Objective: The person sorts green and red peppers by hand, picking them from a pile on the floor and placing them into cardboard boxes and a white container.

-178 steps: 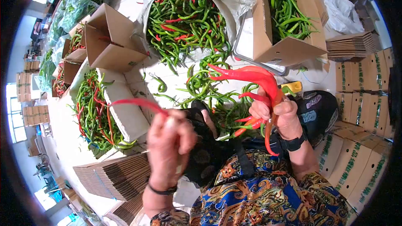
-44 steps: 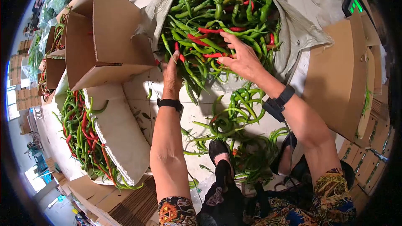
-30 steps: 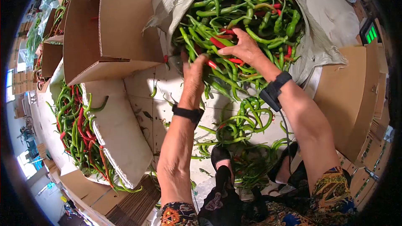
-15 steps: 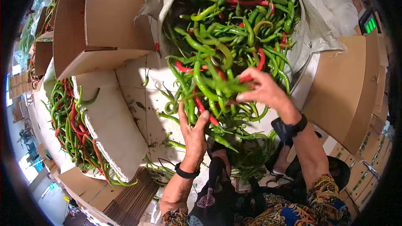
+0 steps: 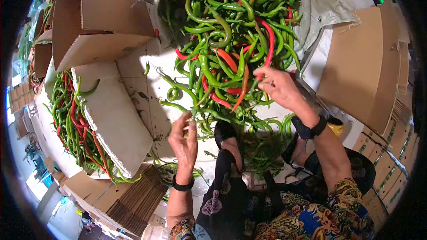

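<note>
Green and red chili peppers (image 5: 222,26) spill from a white woven sack (image 5: 311,13) onto the floor before me. At the right of the spill, my right hand (image 5: 282,90) has its thumb and fingers closed on the lower end of a long red chili pepper (image 5: 270,40), whose upper part lies over the heap. My left hand (image 5: 183,146) is raised at the lower left edge of the peppers, near a few green ones (image 5: 174,106). Its thumb and index finger stand slightly apart, and I see no pepper between them.
At left, a white foam box (image 5: 118,124) holds more chili peppers (image 5: 73,120). An open cardboard box (image 5: 111,9) stands behind it, flattened cardboard (image 5: 133,200) below. Another cardboard box (image 5: 356,62) is at right. My shoes (image 5: 224,133) are close to the spilled peppers.
My left hand has drawn back left from the pile, leaving the peppers it was touching. My right hand now grips a red pepper. The view has shifted slightly.
</note>
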Demonstrator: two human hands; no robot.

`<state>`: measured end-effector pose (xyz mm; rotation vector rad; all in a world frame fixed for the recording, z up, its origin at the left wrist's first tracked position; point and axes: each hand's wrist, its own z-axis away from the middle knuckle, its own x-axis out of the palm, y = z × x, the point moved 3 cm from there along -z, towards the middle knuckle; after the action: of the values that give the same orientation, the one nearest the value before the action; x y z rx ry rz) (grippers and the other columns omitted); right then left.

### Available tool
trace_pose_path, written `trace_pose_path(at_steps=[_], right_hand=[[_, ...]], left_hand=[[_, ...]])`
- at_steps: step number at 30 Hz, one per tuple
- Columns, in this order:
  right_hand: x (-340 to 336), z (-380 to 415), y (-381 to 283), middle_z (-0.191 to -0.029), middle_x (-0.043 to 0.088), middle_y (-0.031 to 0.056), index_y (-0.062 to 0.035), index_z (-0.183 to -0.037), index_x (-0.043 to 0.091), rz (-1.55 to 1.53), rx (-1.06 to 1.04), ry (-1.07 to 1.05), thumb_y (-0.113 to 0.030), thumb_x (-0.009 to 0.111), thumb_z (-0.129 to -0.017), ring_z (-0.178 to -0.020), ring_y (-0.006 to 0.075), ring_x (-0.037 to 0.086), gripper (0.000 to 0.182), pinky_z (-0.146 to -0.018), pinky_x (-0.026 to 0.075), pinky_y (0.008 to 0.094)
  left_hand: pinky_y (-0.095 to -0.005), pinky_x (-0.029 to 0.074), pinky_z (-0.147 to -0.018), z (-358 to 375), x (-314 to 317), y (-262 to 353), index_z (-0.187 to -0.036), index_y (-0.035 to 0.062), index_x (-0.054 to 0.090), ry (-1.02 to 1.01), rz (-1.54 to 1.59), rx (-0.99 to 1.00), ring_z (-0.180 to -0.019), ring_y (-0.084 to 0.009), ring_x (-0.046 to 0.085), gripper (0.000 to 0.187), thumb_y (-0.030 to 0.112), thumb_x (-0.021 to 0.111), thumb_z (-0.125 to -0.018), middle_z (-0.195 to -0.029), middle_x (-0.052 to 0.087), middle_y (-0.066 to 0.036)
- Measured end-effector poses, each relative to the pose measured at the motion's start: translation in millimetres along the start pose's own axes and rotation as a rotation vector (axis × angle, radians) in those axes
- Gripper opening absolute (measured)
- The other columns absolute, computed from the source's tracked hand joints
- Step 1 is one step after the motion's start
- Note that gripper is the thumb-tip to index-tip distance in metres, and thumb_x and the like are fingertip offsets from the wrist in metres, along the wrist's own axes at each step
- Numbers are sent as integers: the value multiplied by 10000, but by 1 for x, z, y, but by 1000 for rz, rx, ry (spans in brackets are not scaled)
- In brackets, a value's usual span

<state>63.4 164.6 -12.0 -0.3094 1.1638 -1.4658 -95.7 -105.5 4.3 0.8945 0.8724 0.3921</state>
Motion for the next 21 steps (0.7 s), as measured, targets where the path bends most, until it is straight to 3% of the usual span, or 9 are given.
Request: trace_pose_path(at_steps=[2,3,5,7,11,13,16,18,21], right_hand=[[-2,-1,11,-930,669,98,-36,-1046,568,-235,-25,123,-117,629,-832,-852,198,643,236,-747,492,346],[-3,-2,14,-971,652,64,-29,-1017,578,-298,-60,142,-177,630,-857,-909,151,601,224,-774,472,323],[-1,-9,19,-989,635,66,-43,-1012,578,-564,68,189,-214,642,-854,-928,152,595,241,-789,465,314],[-2,-20,21,-988,621,85,-46,-1026,543,-744,151,298,-270,672,-841,-963,174,602,318,-816,449,292],[-7,-47,37,-988,625,146,12,-1048,460,-1046,238,368,-215,665,-860,-934,236,634,358,-803,495,346],[-15,-43,36,-989,631,165,32,-1085,442,-1048,172,395,-179,642,-871,-918,247,641,361,-800,506,354],[-24,-16,14,-1004,637,180,93,-1309,323,-978,206,287,-130,594,-892,-902,237,641,545,-798,509,334],[-21,11,9,-1008,636,162,78,-1325,344,-1000,227,176,-130,576,-903,-906,218,629,525,-805,501,318],[-10,45,11,-992,624,135,21,-1187,488,-1081,255,165,-126,567,-905,-910,196,603,327,-824,480,312]], left_hand=[[-282,496,-677,-18,5,18,-1123,21,634,22,38,-31,-843,-163,625,271,157,616,-889,-995,650,-99],[-284,486,-683,-29,13,25,-1102,20,633,55,1,83,-860,-163,614,254,151,616,-885,-992,640,-94],[-281,459,-781,-58,39,28,-1120,-23,594,-16,107,108,-922,-144,573,289,156,626,-896,-1049,619,-88],[-278,452,-784,-86,66,27,-1094,-32,593,-47,-80,204,-856,-152,568,362,202,683,-833,-930,636,-81],[-261,448,-695,-93,80,27,-998,-17,599,-156,178,-58,-775,-109,548,271,184,685,-836,-877,617,-36],[-241,416,-681,-74,67,38,-991,22,594,-200,473,-134,-779,-88,522,216,179,658,-858,-883,591,-1],[-266,422,-713,-43,34,43,-1055,3,555,100,356,2,-813,-106,506,230,187,562,-917,-899,570,-22],[-268,425,-706,-25,23,46,-1085,-7,537,233,382,32,-811,-115,504,241,186,508,-943,-857,567,-37],[-271,432,-707,-15,24,58,-1147,-14,535,93,430,-14,-769,-123,517,297,209,473,-961,-821,574,-54]])
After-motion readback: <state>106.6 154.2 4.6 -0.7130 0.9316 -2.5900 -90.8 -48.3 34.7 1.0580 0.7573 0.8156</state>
